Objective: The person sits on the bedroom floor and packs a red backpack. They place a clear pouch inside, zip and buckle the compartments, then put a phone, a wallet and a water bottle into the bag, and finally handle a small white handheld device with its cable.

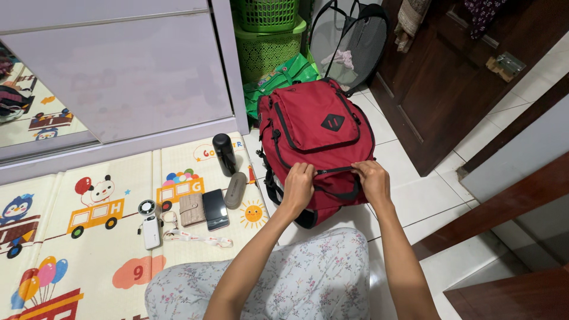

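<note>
Fingers of left hand [298, 185] and right hand [372, 179] pinched on red backpack [320, 127] zipper, pull tab hidden beneath.

Even, diffuse indoor light fills the scene; no single lamp or window is visible. Brightness is moderate to high, strongest on the glossy white floor tiles [409, 195], which carry a soft sheen without hard glare. The pale lilac sliding cabinet door [118, 71] reflects a faint, washed-out haze. Shadows are soft and short: a dim one lies under the dark red fabric backpack [323, 127], and the dark brown wooden door [438, 77] reads deep and low in detail. Focus is sharp throughout, without motion blur. Straight lines bow and splay toward the edges, typical of a wide-angle lens.
</note>
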